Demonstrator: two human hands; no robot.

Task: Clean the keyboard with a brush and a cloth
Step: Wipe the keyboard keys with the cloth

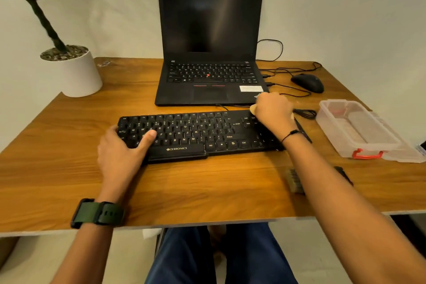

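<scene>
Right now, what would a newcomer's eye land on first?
The black Zebronics keyboard at the centre of the wooden desk, with the left hand gripping its left end and the right hand holding a pale cloth on its right end. Behind it stands the open black laptop, screen dark.

"ZEBRONICS" stands in white on the front lip of the black keyboard [198, 132], centre of the frame; its keys show white letters, "Alt" and "Ctrl". The laptop's [211, 53] corner logo is partly hidden.
</scene>
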